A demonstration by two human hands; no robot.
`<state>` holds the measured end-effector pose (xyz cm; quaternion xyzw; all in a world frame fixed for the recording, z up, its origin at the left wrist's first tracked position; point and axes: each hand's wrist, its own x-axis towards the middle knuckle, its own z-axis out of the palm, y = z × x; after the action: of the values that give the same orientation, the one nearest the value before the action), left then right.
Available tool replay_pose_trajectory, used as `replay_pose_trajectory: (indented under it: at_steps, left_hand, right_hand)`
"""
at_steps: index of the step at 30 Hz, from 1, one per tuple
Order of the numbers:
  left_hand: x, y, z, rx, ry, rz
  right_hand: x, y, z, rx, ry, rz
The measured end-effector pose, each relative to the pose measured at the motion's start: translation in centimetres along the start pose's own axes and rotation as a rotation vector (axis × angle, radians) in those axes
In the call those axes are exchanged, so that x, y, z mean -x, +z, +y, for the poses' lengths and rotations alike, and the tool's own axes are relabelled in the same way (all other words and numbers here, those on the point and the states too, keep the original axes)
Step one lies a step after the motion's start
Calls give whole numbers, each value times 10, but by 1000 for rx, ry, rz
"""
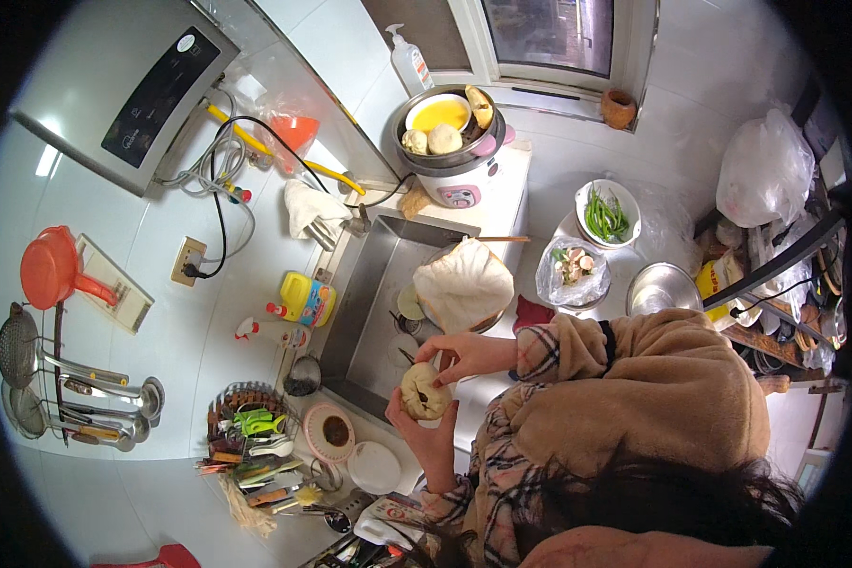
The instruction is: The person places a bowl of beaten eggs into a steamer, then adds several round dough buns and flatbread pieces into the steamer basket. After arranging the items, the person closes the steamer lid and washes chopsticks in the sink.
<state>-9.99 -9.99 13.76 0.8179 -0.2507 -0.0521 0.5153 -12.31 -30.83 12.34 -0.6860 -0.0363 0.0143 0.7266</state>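
Observation:
Over the near edge of the sink, both hands hold one round, pale bun (420,399). Its folded top surrounds a small dark opening. My left hand (426,444) cups the bun from the lower side. On its upper edge, the fingers of my right hand (468,361) press the folds. A thin dark object (400,353) sticks out near my right fingertips; what it is I cannot tell. Just beyond my right hand, a crumpled white cloth (463,284) covers a round vessel whose contents are hidden.
Chopsticks (500,239) lie by the steel sink (348,312). An electric cooker (454,186) carries a pan with pale buns and a bowl of yellow liquid (437,113). Green peppers fill a white bowl (605,215). Bottles (309,298) and a utensil basket (245,412) stand along the wall.

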Motion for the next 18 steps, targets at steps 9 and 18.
replay_pose_trajectory:
  at_steps: [9, 18]
  left_hand:
    - [40, -22, 0, -110, -2, 43]
    - [113, -49, -36, 163, -200, 126]
  right_hand:
    - [9, 39, -1, 38, 8, -64]
    - [12, 99, 6, -19, 145, -268]
